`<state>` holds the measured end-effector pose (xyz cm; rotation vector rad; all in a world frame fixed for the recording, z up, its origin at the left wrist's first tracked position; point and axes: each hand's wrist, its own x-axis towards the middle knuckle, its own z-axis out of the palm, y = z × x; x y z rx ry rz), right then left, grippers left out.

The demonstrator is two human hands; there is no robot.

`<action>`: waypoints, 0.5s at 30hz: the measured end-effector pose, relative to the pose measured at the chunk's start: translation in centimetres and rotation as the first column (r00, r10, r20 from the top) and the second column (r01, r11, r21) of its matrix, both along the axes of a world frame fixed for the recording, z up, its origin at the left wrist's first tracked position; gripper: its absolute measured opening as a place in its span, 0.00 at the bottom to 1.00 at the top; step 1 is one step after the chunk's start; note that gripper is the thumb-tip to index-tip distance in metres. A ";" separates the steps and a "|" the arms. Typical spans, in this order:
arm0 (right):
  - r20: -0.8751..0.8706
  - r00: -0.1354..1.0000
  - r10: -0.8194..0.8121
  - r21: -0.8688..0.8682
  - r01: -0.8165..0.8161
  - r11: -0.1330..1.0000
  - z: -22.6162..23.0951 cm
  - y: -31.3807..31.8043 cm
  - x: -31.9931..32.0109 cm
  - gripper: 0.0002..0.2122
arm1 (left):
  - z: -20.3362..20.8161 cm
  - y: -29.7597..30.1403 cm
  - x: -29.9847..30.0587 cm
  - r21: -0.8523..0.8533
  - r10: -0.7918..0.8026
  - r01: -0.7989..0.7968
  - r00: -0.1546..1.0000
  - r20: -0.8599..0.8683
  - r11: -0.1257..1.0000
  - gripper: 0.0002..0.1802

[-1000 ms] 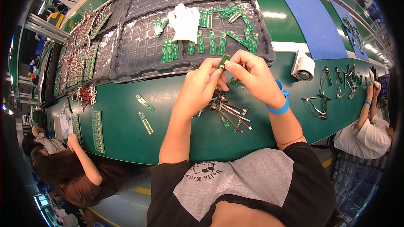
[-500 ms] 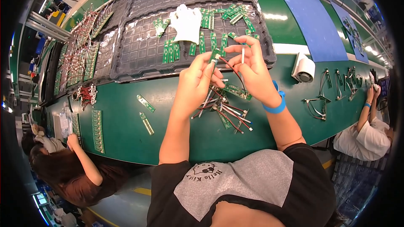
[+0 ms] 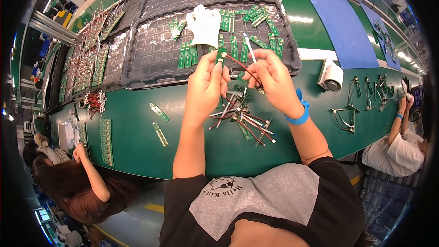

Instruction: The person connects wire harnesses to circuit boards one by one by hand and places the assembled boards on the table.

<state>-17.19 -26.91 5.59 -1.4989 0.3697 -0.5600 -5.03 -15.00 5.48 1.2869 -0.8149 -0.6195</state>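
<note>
A small green circuit board (image 3: 220, 57) with a white connector is pinched upright in my left hand (image 3: 205, 89), between thumb and fingers. From that connector a red-and-black wire (image 3: 238, 63) runs over to my right hand (image 3: 273, 80), whose thumb and fingers are closed on it. A thin white flat cable (image 3: 249, 47) sticks up from the same right-hand grip. What else lies inside those fingers is hidden. Below both hands, a loose pile of wired boards and cables (image 3: 242, 115) lies on the green table (image 3: 196, 151).
Behind my hands, a black plastic tray (image 3: 160, 59) carries several green boards and a white glove (image 3: 204, 27). Two loose boards (image 3: 159, 133) lie to the left. A white fan-like device (image 3: 330, 77), blue mats (image 3: 338, 23) and wired boards (image 3: 352, 119) are on the right. Co-workers sit at both sides.
My left hand has shifted a little left with the board, stretching the wire between my hands. The right hand's fingers have closed in, and the white flat cable now points up and left.
</note>
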 end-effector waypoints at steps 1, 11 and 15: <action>0.013 0.999 0.034 0.057 -0.034 0.998 0.0 -0.1 0.1 0.11 | 0.0 0.0 0.0 0.000 0.000 0.000 1.000 0.000 1.000 0.17; 0.098 0.991 0.094 0.144 -0.108 0.984 0.0 0.4 0.2 0.07 | -0.1 -0.3 -0.1 0.008 0.022 -0.022 0.998 -0.054 1.000 0.15; 0.070 0.990 0.124 0.149 -0.133 0.980 0.0 0.2 0.1 0.07 | 0.0 -0.3 -0.2 0.052 -0.009 0.012 0.998 -0.055 0.999 0.15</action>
